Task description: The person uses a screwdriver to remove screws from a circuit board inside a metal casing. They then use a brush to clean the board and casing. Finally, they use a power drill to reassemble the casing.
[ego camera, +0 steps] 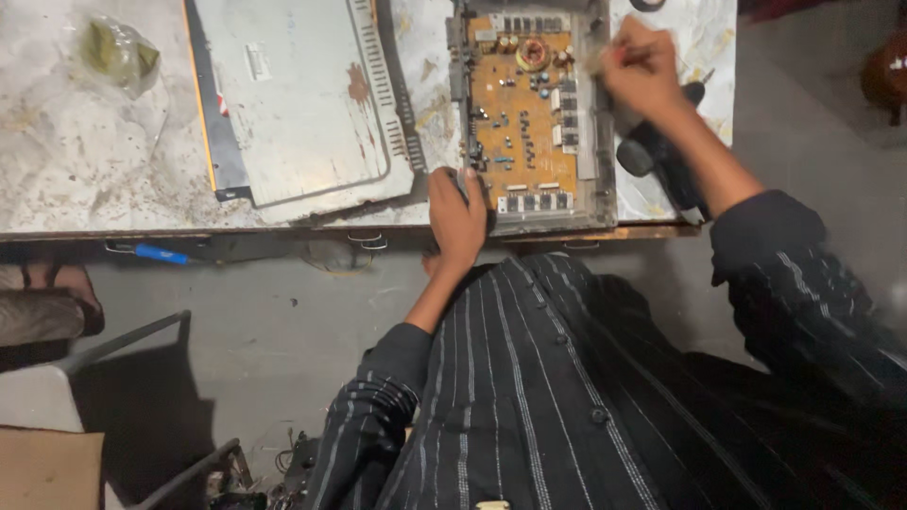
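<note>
Hands at an opened electronics chassis on a stained worktable (76,161).

A grey metal cover panel (293,94) lies left of the chassis (534,118), whose orange circuit board (524,113) faces up. The left hand (457,219) clamps the chassis's near-left corner; the right hand (641,68), fingers pinched together on a small blurred tool, hovers over its far-right edge.

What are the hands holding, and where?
Left hand grips the chassis at its near-left corner. Right hand pinches a thin tool, too blurred to identify.

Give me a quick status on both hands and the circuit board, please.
Left hand grips the chassis corner. Right hand holds a small tool over the circuit board. Dark tool lies beside it.
</note>
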`<move>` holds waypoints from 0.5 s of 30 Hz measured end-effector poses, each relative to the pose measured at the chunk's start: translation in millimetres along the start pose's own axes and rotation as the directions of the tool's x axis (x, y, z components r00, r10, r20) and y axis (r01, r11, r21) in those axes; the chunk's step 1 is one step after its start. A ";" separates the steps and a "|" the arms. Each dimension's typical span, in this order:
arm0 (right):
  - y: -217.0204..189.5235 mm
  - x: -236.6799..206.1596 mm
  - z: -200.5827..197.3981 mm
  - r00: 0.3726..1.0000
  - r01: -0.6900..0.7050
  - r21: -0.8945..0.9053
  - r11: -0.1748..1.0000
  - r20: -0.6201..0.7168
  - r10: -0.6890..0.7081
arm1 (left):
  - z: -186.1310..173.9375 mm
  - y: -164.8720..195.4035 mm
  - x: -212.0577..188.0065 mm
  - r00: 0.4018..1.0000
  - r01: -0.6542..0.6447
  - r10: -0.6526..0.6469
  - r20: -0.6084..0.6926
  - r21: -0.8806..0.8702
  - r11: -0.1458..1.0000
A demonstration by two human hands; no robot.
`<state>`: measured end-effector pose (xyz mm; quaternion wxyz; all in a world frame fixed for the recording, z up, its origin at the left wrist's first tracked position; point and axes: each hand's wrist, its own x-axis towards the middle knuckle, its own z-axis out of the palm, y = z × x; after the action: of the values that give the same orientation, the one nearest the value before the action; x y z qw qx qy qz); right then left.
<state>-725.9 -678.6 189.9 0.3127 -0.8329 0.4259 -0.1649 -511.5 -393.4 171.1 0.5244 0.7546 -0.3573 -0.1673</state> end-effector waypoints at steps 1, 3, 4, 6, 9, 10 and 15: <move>-3.6 -10.3 8.0 0.999 0.041 0.017 0.999 0.014 -0.041 | -0.1 -0.2 -0.3 1.000 0.008 -0.008 0.003 -0.010 1.000; -13.7 -32.6 20.8 0.925 0.375 -0.375 0.848 0.212 -0.316 | 0.3 -0.2 0.8 1.000 0.022 -0.022 -0.006 -0.026 0.999; -19.7 -42.0 24.8 0.918 0.167 -0.239 0.957 0.391 -0.062 | 0.4 0.0 0.9 0.999 0.032 -0.033 -0.016 -0.028 0.999; -32.0 -57.8 26.2 0.757 -0.212 -0.049 0.976 0.624 0.196 | 0.6 0.7 1.4 0.998 -0.014 0.014 -0.058 -0.012 1.000; -43.7 -70.7 15.0 0.788 -0.299 -0.008 0.954 0.562 0.252 | 3.1 2.3 0.2 0.999 0.013 -0.014 -0.031 -0.032 0.999; -45.3 -72.4 10.9 0.895 -0.111 -0.121 0.986 0.420 0.152 | 2.6 1.5 0.1 0.999 0.037 -0.037 -0.028 -0.017 0.999; -41.4 -79.0 1.9 0.869 0.023 -0.295 0.955 0.479 0.127 | 4.2 -2.8 0.3 0.996 -0.025 0.023 -0.088 -0.030 0.999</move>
<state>-745.8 -595.4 215.2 0.2891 -0.8721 0.3743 0.1258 -512.9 -395.9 167.0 0.5533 0.7485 -0.3403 -0.1332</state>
